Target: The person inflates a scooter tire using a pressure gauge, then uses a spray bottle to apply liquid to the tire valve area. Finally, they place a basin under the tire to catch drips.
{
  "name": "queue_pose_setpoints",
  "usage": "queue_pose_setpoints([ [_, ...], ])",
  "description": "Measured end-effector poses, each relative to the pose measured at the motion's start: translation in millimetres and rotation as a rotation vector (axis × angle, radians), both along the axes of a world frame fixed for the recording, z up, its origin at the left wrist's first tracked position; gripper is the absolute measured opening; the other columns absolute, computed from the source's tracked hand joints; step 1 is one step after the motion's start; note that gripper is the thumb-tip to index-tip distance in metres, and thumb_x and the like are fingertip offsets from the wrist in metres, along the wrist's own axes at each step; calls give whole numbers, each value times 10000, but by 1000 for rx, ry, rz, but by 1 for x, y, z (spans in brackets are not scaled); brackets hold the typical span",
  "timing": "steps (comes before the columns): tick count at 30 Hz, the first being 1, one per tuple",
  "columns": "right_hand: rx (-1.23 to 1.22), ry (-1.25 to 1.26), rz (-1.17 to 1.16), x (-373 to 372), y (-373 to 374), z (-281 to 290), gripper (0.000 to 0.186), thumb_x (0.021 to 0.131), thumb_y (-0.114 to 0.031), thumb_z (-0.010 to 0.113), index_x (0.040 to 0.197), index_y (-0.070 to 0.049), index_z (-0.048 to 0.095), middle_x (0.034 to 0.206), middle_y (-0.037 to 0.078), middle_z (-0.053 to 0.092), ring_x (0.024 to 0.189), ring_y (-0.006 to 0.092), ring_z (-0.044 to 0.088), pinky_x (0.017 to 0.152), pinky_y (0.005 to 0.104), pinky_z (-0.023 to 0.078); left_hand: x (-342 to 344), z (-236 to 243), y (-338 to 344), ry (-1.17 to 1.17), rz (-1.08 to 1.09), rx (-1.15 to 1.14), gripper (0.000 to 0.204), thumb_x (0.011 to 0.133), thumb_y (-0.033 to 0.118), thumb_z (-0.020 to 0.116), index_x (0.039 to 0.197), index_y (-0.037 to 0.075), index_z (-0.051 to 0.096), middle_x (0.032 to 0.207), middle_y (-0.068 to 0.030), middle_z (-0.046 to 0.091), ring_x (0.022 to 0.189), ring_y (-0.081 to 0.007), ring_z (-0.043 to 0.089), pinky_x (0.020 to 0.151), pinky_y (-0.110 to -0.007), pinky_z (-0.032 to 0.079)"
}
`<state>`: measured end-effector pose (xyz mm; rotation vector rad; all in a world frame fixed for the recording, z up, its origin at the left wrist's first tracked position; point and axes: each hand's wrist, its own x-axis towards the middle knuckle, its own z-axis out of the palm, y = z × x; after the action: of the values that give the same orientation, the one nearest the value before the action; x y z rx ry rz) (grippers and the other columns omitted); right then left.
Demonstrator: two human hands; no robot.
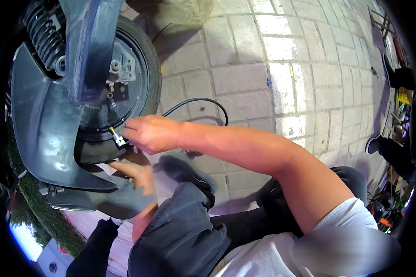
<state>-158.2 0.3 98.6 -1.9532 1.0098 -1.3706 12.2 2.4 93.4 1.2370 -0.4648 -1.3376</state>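
Note:
A metal air chuck (pixel 118 138) with a brass-coloured tip sits in my right hand (pixel 149 133), closed round it beside the wheel rim. Its tip points at the lower edge of the rim; whether it is seated on a valve I cannot tell. From behind that hand a black air hose (pixel 198 100) loops over the ground. My left hand (pixel 136 175) is lower down by the black tyre (pixel 150 78), fingers stretched toward its lower side, slightly blurred. The scooter's wheel hub (pixel 117 66) shows at upper left.
A dark grey fender (pixel 41 124) and a coil spring shock absorber (pixel 42 32) flank the wheel. Paving bricks (pixel 240 78) spread to the right. My dark shoe (pixel 187 171) is close to the tyre. Other people's legs (pixel 395 154) stand at far right and a leg (pixel 94 249) at lower left.

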Motion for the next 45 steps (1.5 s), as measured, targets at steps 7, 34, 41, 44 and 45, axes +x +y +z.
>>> queue_pose_setpoints([
  [7,-26,-41,-22,9,-1,0,273,795,-139,607,1024,4,568,866,152,519,753,354,601,636,433,507,58,-89,60,-934,-833,94,439,942,397,498,1231,68,538,1187,-86,592,1130,-199,537,931,-297,404],
  [34,38,-6,56,-3,0,1,353,801,-147,630,1109,-6,529,889,155,535,740,373,595,637,461,492,-21,-48,63,-942,-1122,-2,300,917,183,609,1088,-62,581,1000,-100,657,968,-149,588,836,-295,455],
  [41,54,3,81,-1,-2,2,333,827,-184,630,1101,-24,526,883,159,531,724,387,590,624,476,484,-20,-51,61,-952,-1144,-64,356,853,186,680,1104,-52,591,1029,-126,664,1000,-195,604,865,-316,458],
  [44,75,-11,78,-5,-1,3,273,826,-191,635,1004,-10,535,881,171,548,753,397,603,648,485,484,-37,-34,55,-1187,-1398,-106,465,782,221,736,1158,-10,587,1120,-176,642,1091,-290,588,933,-371,445],
  [45,87,-19,76,-9,0,4,252,824,-194,638,956,-2,539,879,177,556,767,401,608,660,488,485,-50,-19,53,-1303,-1545,-121,511,755,239,751,1179,8,583,1158,-191,624,1128,-320,565,957,-392,434],
])
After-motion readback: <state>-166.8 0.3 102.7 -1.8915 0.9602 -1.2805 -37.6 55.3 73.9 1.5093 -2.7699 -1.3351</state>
